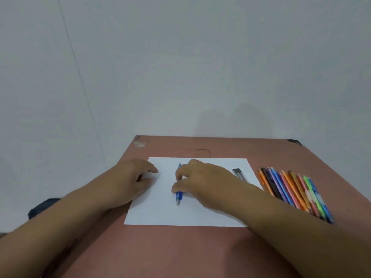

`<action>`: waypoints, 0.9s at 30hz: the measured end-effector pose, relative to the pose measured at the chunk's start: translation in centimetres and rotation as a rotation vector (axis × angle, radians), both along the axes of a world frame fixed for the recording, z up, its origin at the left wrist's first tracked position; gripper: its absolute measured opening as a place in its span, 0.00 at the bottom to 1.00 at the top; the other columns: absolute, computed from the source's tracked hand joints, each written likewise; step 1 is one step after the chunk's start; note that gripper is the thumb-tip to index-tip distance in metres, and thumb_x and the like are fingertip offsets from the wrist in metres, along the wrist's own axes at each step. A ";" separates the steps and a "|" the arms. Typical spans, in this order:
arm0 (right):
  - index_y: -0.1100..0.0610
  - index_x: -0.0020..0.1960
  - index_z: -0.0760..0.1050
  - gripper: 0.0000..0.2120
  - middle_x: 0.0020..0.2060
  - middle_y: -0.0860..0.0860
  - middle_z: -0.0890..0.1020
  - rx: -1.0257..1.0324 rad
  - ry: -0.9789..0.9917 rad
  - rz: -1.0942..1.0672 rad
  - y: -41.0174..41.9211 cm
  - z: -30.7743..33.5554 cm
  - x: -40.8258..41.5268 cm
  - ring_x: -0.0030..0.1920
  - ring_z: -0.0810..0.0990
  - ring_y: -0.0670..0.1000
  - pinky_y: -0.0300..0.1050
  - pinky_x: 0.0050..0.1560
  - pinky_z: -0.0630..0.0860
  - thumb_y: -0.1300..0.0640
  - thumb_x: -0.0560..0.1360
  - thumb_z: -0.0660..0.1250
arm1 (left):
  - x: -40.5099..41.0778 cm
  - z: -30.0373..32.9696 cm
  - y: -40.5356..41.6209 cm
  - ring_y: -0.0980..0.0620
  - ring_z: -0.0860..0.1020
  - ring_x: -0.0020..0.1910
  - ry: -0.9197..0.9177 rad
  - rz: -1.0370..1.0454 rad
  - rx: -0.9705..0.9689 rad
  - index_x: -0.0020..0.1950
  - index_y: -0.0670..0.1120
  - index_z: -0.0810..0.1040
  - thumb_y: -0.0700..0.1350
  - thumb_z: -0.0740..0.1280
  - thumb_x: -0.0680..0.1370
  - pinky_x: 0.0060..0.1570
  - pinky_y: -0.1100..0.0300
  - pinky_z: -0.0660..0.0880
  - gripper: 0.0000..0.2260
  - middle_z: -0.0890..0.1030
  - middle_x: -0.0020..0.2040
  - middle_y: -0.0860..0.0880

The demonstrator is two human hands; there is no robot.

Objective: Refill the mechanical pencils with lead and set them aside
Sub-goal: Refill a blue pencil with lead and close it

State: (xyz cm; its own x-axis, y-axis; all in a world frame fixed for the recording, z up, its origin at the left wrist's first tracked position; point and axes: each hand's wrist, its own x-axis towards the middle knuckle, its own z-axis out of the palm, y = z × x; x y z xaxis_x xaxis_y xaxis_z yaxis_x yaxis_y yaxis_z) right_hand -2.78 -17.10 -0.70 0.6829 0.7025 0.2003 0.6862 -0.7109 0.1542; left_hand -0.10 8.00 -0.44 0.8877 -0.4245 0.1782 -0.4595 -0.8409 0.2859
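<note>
A blue mechanical pencil [178,194] lies on a white sheet of paper [160,213], its tip pointing toward me. My right hand [200,181] covers its middle, with fingers closed around the barrel. My left hand [134,177] rests at the sheet's left edge, fingers loosely curled and holding nothing. A small dark lead case [240,173] lies on the paper's right side, behind my right wrist. A row of several coloured mechanical pencils [291,189] lies side by side on the table to the right of the paper.
The reddish-brown table [180,249] stands against a pale wall [180,67]. Its left edge runs diagonally just beside my left forearm. A dark object [43,206] sits below that edge at the left.
</note>
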 end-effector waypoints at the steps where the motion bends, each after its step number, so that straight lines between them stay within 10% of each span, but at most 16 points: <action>1: 0.44 0.60 0.78 0.23 0.54 0.46 0.77 0.002 -0.024 0.035 0.0 -0.2 0.2 0.52 0.74 0.52 0.47 0.36 0.74 0.68 0.73 0.67 | 0.0 0.0 -0.1 0.79 0.68 0.48 0.008 -0.001 -0.011 0.65 0.57 0.77 0.47 0.66 0.80 0.46 0.79 0.65 0.14 0.71 0.45 0.69; 6: 0.48 0.56 0.75 0.19 0.50 0.45 0.79 0.109 -0.123 0.104 -0.9 -1.5 0.9 0.47 0.75 0.52 0.53 0.36 0.77 0.67 0.75 0.55 | 0.9 0.1 -1.6 0.69 0.70 0.57 0.004 -0.021 -0.029 0.66 0.61 0.75 0.49 0.67 0.79 0.57 0.74 0.63 0.16 0.74 0.62 0.66; 11: 0.47 0.51 0.78 0.09 0.45 0.40 0.83 0.861 0.064 -0.072 -0.9 0.9 0.1 0.46 0.80 0.43 0.36 0.45 0.77 0.61 0.79 0.66 | 2.1 0.9 -4.0 0.67 0.72 0.63 0.029 -0.181 -0.128 0.61 0.74 0.70 0.56 0.70 0.76 0.61 0.63 0.72 0.19 0.73 0.63 0.73; 17: 0.59 0.54 0.80 0.05 0.46 0.54 0.87 1.633 0.426 -0.212 -1.9 2.4 -0.2 0.47 0.88 0.56 0.62 0.51 0.83 0.64 0.79 0.69 | 2.4 3.1 -7.3 0.64 0.80 0.50 -0.032 -0.149 -0.327 0.53 0.68 0.81 0.56 0.67 0.80 0.47 0.65 0.73 0.06 0.82 0.49 0.68; 27: 0.61 0.53 0.83 0.05 0.44 0.58 0.87 1.863 0.372 -0.283 -3.3 2.8 0.0 0.46 0.87 0.57 0.44 0.47 0.84 0.62 0.79 0.69 | 4.7 0.3 -8.7 0.56 0.74 0.37 0.042 -0.134 -0.488 0.41 0.58 0.80 0.43 0.69 0.80 0.39 0.64 0.69 0.11 0.81 0.38 0.51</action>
